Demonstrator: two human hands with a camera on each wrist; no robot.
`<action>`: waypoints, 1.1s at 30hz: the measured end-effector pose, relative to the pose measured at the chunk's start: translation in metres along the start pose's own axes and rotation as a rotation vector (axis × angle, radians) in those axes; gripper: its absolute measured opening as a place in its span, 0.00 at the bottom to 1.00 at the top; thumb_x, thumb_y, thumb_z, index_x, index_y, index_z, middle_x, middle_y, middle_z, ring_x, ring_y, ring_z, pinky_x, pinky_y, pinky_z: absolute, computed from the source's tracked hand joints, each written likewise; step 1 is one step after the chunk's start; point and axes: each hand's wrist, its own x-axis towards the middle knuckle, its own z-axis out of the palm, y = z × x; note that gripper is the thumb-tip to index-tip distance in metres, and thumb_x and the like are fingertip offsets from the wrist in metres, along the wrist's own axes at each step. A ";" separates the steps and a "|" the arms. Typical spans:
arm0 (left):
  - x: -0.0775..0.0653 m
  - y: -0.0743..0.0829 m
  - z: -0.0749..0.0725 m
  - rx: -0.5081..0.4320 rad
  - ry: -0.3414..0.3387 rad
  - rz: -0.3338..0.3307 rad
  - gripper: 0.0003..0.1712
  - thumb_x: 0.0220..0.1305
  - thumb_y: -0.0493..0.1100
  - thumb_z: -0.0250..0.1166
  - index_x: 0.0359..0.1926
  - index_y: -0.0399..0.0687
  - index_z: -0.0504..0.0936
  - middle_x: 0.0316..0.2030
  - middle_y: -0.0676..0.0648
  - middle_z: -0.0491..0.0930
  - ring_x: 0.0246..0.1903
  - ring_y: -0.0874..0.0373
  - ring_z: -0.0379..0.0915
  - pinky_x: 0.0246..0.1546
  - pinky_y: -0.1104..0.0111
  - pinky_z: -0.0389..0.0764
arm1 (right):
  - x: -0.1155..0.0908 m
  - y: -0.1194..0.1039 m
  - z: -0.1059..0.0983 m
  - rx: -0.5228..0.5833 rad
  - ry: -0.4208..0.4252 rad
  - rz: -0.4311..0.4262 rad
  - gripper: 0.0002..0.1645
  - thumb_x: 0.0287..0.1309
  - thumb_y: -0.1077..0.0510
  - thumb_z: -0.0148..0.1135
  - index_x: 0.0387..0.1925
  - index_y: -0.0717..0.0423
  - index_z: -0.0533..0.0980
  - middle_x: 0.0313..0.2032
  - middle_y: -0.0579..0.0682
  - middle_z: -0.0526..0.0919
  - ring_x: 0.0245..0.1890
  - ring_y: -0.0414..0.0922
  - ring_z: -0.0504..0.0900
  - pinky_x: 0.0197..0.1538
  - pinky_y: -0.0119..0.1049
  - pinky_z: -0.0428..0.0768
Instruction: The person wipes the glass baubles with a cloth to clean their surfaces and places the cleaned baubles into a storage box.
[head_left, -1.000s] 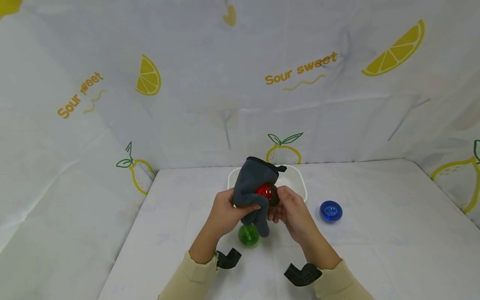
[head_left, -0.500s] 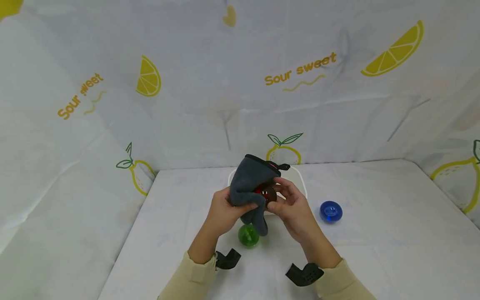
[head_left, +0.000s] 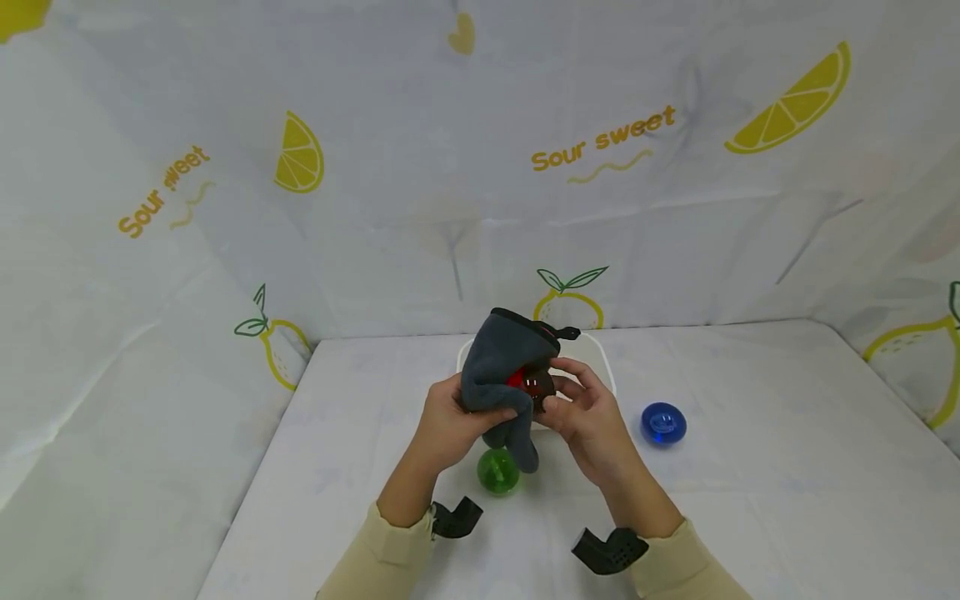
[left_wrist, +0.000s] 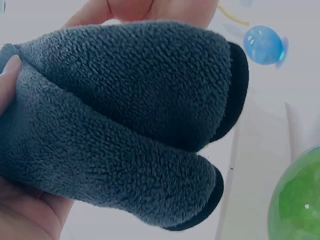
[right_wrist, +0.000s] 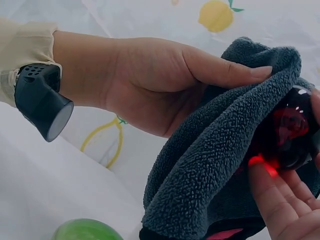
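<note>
Lemon-print sheeting (head_left: 390, 192) hangs behind; left grip (head_left: 444, 427) clasps grey cloth (head_left: 498, 362), right grip (head_left: 592, 427) pinches a red ball (head_left: 539, 386).

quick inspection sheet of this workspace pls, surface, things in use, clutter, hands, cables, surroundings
Surface: white-covered table, with faint marks or creases
Things in use: dark gray cloth with black edging, folded partly around a see-through red ball
Clutter: green ball and blue round piece on the table; white tray behind the cloth, partly hidden
Left hand: grips the cloth, thumb on top
Right hand: fingers and thumb hold the red ball
Cables: nothing seen
Surroundings: pale backdrop with lemon prints and "Sour sweet" lettering
</note>
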 end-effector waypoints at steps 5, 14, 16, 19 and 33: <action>0.000 -0.001 -0.001 -0.014 -0.019 0.003 0.25 0.50 0.34 0.77 0.52 0.42 0.82 0.47 0.42 0.85 0.47 0.53 0.82 0.47 0.61 0.83 | 0.000 0.001 0.000 0.016 -0.030 -0.031 0.14 0.71 0.64 0.52 0.54 0.48 0.70 0.42 0.45 0.87 0.37 0.42 0.87 0.45 0.39 0.85; 0.000 0.000 0.001 0.003 -0.009 -0.027 0.25 0.49 0.37 0.78 0.51 0.45 0.83 0.46 0.45 0.85 0.46 0.54 0.82 0.47 0.60 0.83 | 0.000 0.002 -0.002 0.009 -0.045 -0.062 0.14 0.71 0.65 0.51 0.49 0.45 0.76 0.47 0.45 0.82 0.38 0.41 0.85 0.46 0.36 0.85; 0.000 0.000 0.002 0.012 0.009 -0.050 0.25 0.50 0.38 0.78 0.51 0.45 0.83 0.46 0.46 0.85 0.46 0.55 0.82 0.47 0.61 0.83 | 0.000 0.002 -0.002 0.013 -0.054 -0.074 0.17 0.68 0.67 0.53 0.51 0.46 0.77 0.51 0.46 0.79 0.38 0.41 0.85 0.47 0.36 0.84; 0.001 0.000 0.003 0.017 0.049 -0.075 0.24 0.50 0.39 0.78 0.50 0.45 0.83 0.44 0.47 0.85 0.45 0.55 0.81 0.46 0.61 0.83 | 0.000 0.001 -0.002 -0.007 -0.077 -0.083 0.23 0.63 0.71 0.57 0.55 0.48 0.76 0.56 0.48 0.74 0.40 0.42 0.85 0.48 0.36 0.84; 0.000 -0.001 0.009 0.034 0.052 -0.055 0.24 0.50 0.38 0.77 0.50 0.46 0.83 0.45 0.48 0.85 0.45 0.55 0.82 0.46 0.61 0.83 | 0.001 0.000 -0.003 -0.055 0.022 -0.070 0.25 0.64 0.69 0.57 0.60 0.52 0.70 0.45 0.45 0.81 0.35 0.41 0.86 0.44 0.37 0.85</action>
